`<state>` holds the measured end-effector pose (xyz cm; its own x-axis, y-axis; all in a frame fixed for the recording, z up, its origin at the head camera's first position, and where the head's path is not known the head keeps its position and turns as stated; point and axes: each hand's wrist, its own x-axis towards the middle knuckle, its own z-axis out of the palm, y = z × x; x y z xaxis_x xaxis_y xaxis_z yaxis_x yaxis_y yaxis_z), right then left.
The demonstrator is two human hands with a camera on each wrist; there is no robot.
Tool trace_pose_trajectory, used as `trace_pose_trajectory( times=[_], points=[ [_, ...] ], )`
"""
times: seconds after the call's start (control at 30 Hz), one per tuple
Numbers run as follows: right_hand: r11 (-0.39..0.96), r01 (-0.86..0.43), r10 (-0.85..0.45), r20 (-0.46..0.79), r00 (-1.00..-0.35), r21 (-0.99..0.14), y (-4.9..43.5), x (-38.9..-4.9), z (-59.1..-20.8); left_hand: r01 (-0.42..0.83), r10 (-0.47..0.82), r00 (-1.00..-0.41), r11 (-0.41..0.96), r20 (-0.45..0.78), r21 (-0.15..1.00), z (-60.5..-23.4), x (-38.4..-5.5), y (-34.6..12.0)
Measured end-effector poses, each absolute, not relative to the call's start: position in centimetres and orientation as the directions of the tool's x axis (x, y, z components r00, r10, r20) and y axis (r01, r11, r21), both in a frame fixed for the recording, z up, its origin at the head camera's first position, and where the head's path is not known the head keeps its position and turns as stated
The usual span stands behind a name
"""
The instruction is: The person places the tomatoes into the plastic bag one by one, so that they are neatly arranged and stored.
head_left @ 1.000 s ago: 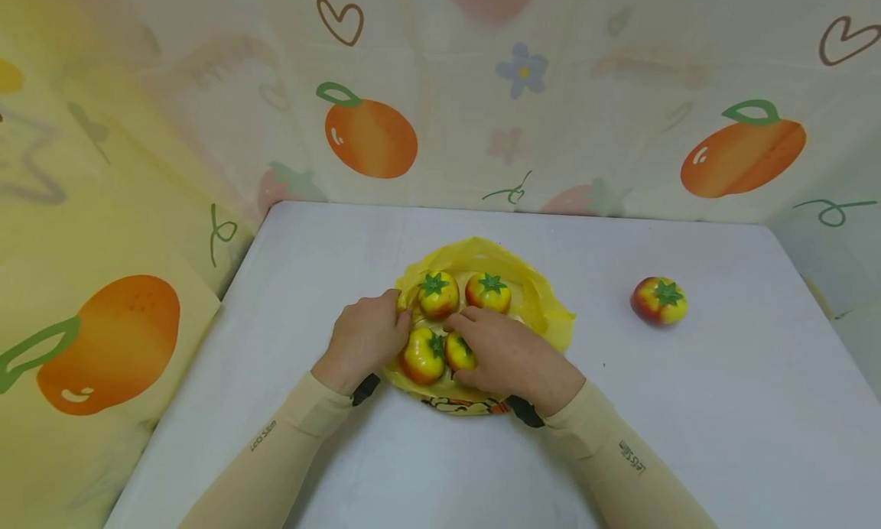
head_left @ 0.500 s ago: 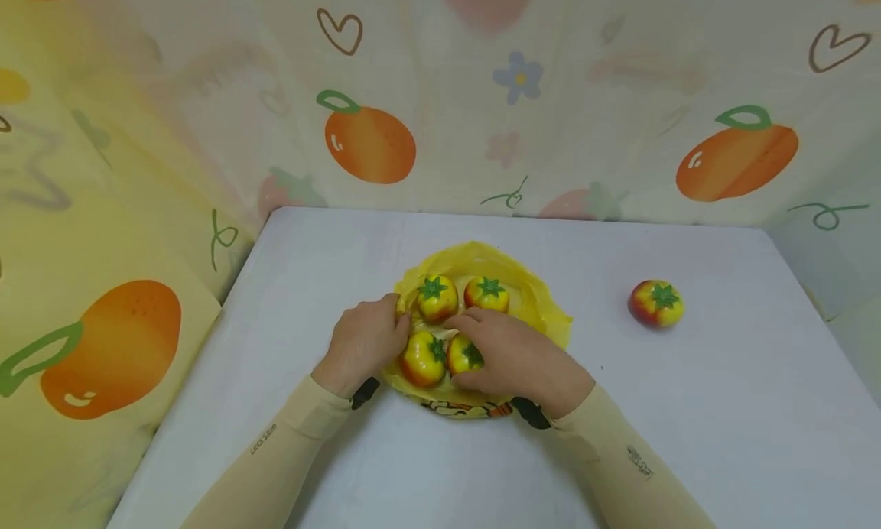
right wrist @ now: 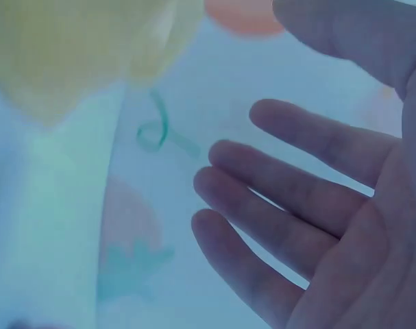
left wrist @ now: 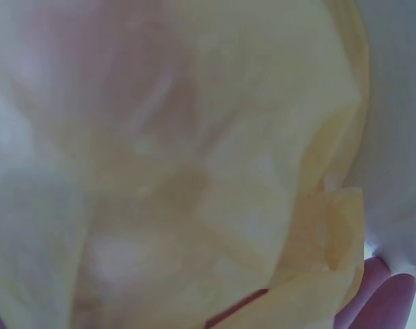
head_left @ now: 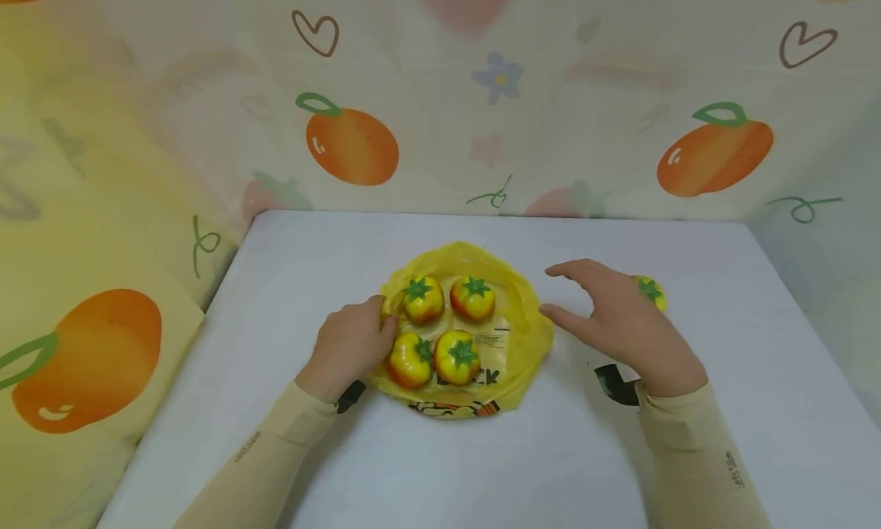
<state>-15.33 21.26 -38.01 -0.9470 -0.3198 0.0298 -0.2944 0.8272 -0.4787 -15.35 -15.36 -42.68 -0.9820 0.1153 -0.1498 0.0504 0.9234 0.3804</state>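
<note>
My left hand pinches the left rim of a thin yellow plastic bag, whose mouth is spread wide on the table. Inside lie several yellow-and-red fruits with star-shaped green tops, like tomatoes or persimmons, one of them the fruit nearest the front. Crinkled bag film fills most of the left wrist view. To the right of the bag my right hand hovers with thumb and fingers apart, holding nothing; its spread fingers show in the right wrist view. Another such fruit sits partly hidden behind that hand.
A white table carries everything. Behind it hangs a pale cloth printed with oranges, hearts and flowers, and a yellowish side of it stands along the table's left edge. Dark wrist bands show under both forearms.
My right hand has left the fruit at the bag's front and moved right, near the fruit outside, its fingers spread. The left hand keeps its hold on the rim. The view has shifted slightly.
</note>
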Motion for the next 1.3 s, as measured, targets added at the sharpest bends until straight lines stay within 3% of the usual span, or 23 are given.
trace_pose_trajectory(
  times=[0.33,0.9,1.3],
  points=[
    [0.881,-0.123,-0.130,0.016,-0.991,-0.456,26.8,-17.1,-39.4,0.060,0.119,-0.984,0.924,-0.134,0.379,-43.0,-15.3,-15.9],
    [0.904,0.008,-0.043,-0.109,-0.993,-0.427,30.7,-18.3,-42.2,0.060,0.124,-0.982,0.919,-0.142,0.390,-42.8,-15.2,-15.7],
    [0.901,0.027,-0.044,-0.152,-0.987,-0.434,31.8,-18.3,-43.1,0.071,0.132,-0.981,0.923,-0.140,0.378,-42.7,-15.3,-15.5]
  ],
)
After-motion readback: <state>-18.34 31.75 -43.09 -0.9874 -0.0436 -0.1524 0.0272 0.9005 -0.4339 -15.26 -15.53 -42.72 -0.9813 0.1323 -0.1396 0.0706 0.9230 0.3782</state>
